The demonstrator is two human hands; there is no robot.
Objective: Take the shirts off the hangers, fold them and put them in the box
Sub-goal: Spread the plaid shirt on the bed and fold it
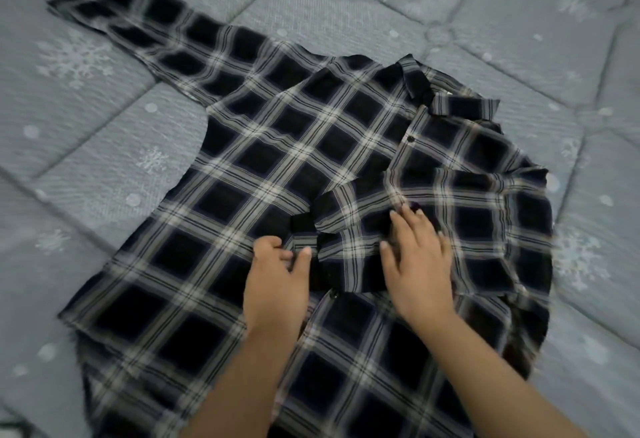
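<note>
Your left hand pinches the cuff of the folded-in sleeve; your right hand lies flat on it, fingers spread. Plaid shirt, thin woven cloth, lies front-up on the quilted grey mattress; other sleeve stretches far-left. Open mattress borders every edge.

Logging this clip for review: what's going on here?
A person is folding a plaid shirt laid flat on a quilted mattress. One sleeve is folded across the front; the left hand pinches its cuff while the right hand presses flat on it. The other sleeve lies spread out. No hanger or box shows.
</note>
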